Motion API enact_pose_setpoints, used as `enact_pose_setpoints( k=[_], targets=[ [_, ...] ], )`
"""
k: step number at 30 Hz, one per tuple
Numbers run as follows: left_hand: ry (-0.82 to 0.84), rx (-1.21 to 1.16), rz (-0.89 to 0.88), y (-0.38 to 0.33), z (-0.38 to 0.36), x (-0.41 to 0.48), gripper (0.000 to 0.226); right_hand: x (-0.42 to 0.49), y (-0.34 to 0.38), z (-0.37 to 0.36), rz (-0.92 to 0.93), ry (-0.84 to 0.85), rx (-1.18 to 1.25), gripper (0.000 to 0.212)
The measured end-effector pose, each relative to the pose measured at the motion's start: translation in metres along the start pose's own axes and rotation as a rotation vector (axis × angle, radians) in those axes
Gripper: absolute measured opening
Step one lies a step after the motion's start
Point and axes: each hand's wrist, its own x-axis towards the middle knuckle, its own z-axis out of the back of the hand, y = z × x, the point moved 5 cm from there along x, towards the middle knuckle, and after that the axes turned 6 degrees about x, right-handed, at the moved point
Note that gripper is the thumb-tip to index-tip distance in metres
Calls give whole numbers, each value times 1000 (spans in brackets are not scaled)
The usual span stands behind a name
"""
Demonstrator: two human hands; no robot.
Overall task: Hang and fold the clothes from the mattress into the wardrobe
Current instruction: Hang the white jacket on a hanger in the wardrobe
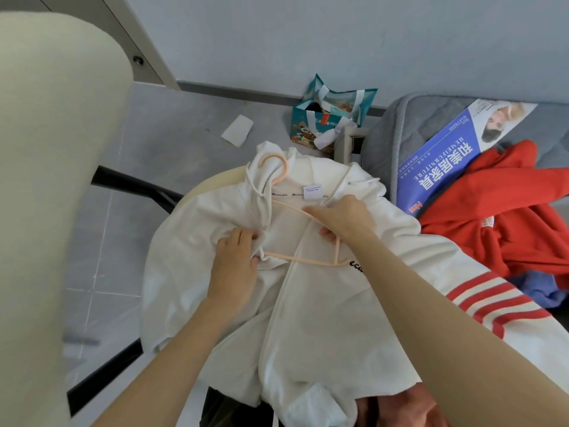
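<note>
At frame centre a white hoodie (308, 303) lies spread; the left hand (234, 266) pinches its fabric at the peach hanger (295, 238); the right hand (341, 217) grasps the hanger's arm; a red garment (492, 217) lies at right.

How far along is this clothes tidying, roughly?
Nothing looks hung yet. In hand: the left hand pinches the white hoodie while the right hand holds the peach hanger lying on it. Left: a red garment lies on the mattress.

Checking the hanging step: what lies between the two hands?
Head view: the peach hanger and the front seam of the white hoodie lie between the left hand and the right hand.
</note>
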Motion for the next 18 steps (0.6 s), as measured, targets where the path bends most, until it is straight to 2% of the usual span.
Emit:
enact_pose_setpoints(
  k=[4,8,11,15,18],
  targets=[
    [-40,189,-98,0,-4,-3,44,-3,-3,-3,25,-62,-16,36],
    [-83,140,-138,-2,-1,-9,61,-14,-15,12,157,-124,44,12],
    [-41,106,-155,-8,2,-4,60,-41,-30,36,233,-326,155,21],
    [41,-70,-198,-21,2,9,51,-72,-65,72,133,-627,434,39],
    [29,-191,-203,-16,6,13,51,-82,-86,100,71,-792,511,36]
  ],
)
